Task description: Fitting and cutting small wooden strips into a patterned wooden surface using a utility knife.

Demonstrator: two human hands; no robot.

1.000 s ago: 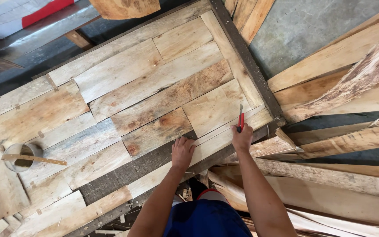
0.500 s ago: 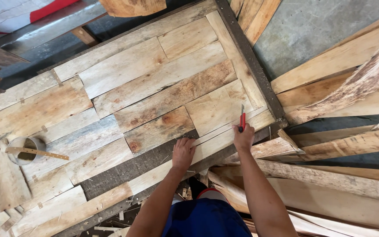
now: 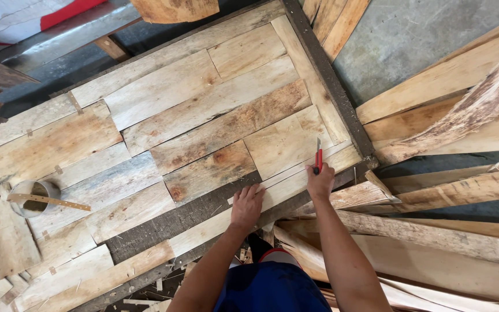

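Observation:
A large panel of pale wood veneer sheets [image 3: 203,110] lies flat before me, its pieces fitted side by side. My left hand [image 3: 246,206] presses flat on a narrow pale strip [image 3: 278,193] at the panel's near edge, fingers spread. My right hand [image 3: 320,180] grips a red utility knife [image 3: 318,156], whose blade points away from me onto the strip near the panel's right corner. A dark wooden frame edge [image 3: 330,81] runs along the panel's right side.
Loose wood strips and rough veneer offcuts [image 3: 446,127] are piled to the right on the grey floor. A small round tin [image 3: 33,196] with a thin stick across it sits at the left. More scraps lie near my legs at the bottom.
Both hands stay in nearly the same place on the strip; the view has shifted slightly, and the knife sits a little further along the strip.

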